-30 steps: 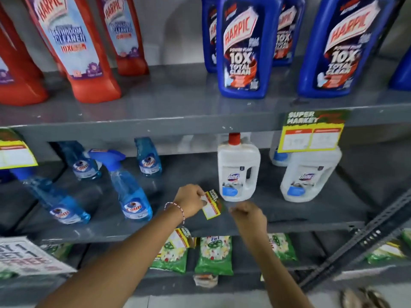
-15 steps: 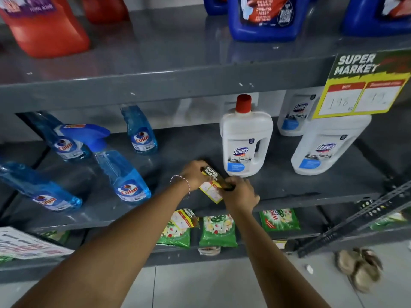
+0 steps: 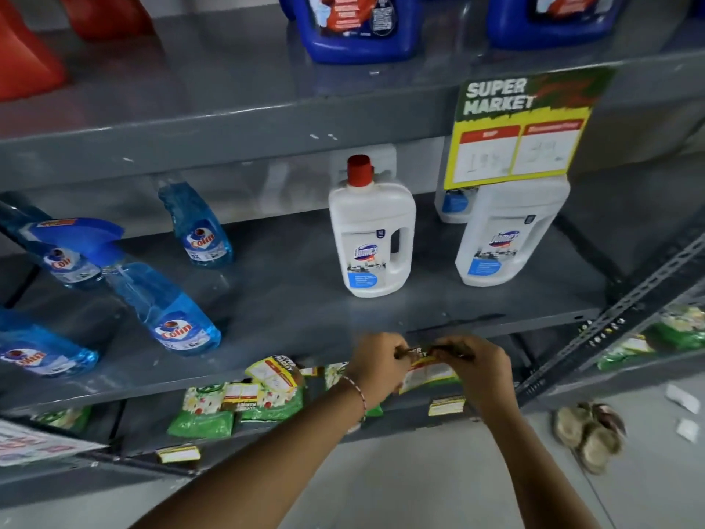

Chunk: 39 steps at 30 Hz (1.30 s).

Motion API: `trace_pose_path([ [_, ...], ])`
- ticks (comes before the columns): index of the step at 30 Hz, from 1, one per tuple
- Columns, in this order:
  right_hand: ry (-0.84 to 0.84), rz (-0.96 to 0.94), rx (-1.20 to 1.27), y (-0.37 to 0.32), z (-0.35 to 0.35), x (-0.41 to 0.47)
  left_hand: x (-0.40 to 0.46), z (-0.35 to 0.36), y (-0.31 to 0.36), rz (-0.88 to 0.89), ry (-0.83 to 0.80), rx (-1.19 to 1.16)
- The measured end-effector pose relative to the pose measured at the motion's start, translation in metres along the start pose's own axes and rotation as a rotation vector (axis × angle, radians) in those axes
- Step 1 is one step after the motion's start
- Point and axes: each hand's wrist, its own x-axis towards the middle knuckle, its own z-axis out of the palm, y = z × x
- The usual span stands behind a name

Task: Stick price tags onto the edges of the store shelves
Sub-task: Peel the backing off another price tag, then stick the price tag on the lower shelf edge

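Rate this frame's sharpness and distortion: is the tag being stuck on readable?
Head view: wide-angle bending tilts the grey metal shelf edge; motion blur smears the small yellow-green price tag between left hand and right hand, so it is unreadable; glossy shelf reflections.

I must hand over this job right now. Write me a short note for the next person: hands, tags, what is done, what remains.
Left hand and right hand: both pinch one price tag against the front edge of the middle shelf, below the white Domex bottle.
Done: a large tag hangs on the upper shelf edge; small tags are on the lower edge.
Left: press this tag flat and let go.
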Motion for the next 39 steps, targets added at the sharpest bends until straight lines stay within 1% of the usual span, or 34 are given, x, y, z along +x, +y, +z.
trace_pose_path([
  [2, 0.044, 0.031, 0.009, 0.012, -0.010, 0.005, 0.008, 0.017, 0.007, -0.021, 0.020, 0.013],
  [4, 0.079, 0.024, -0.033, 0.019, -0.011, 0.011, 0.013, 0.029, 0.010, -0.038, 0.038, 0.035],
  [8, 0.125, -0.066, -0.097, 0.031, -0.005, 0.021, 0.021, 0.035, 0.015, -0.053, 0.089, 0.077],
  [10, 0.145, -0.123, -0.116, 0.033, -0.001, 0.023, 0.023, 0.035, 0.016, -0.057, 0.084, 0.126],
  [12, 0.177, -0.137, -0.094, 0.032, 0.003, 0.021, 0.024, 0.034, 0.015, -0.067, 0.060, 0.150],
  [16, 0.322, -0.028, -0.211, 0.030, 0.005, 0.020, 0.025, 0.028, 0.014, -0.072, 0.029, 0.252],
  [18, 0.355, 0.045, -0.227, 0.030, 0.004, 0.020, 0.024, 0.025, 0.014, -0.059, 0.036, 0.305],
  [21, 0.370, 0.181, -0.169, 0.030, 0.012, 0.012, 0.017, 0.024, 0.011, -0.008, 0.069, 0.313],
  [24, 0.448, 0.307, -0.031, 0.032, 0.025, -0.004, 0.006, 0.011, -0.001, 0.015, 0.107, 0.319],
  [25, 0.430, 0.333, 0.007, 0.033, 0.031, -0.010, 0.003, 0.001, -0.007, 0.025, 0.112, 0.320],
  [26, 0.371, 0.336, 0.035, 0.031, 0.037, -0.017, 0.000, -0.011, -0.015, 0.040, 0.115, 0.327],
  [28, 0.168, 0.297, 0.057, 0.025, 0.058, -0.033, -0.007, -0.043, -0.032, 0.063, 0.122, 0.390],
  [29, 0.060, 0.281, 0.075, 0.019, 0.072, -0.040, -0.011, -0.062, -0.042, 0.043, 0.121, 0.440],
  [31, -0.116, 0.255, 0.152, 0.006, 0.105, -0.054, -0.021, -0.101, -0.065, -0.067, 0.086, 0.496],
  [33, -0.228, 0.182, 0.201, -0.012, 0.139, -0.063, -0.032, -0.133, -0.086, -0.136, 0.025, 0.450],
  [35, -0.294, 0.129, 0.277, -0.037, 0.166, -0.068, -0.042, -0.149, -0.099, -0.116, -0.017, 0.374],
  [36, -0.307, 0.115, 0.313, -0.051, 0.177, -0.070, -0.046, -0.151, -0.104, -0.094, -0.010, 0.339],
  [39, -0.247, 0.080, 0.334, -0.070, 0.201, -0.076, -0.058, -0.150, -0.119, -0.059, 0.048, 0.247],
])
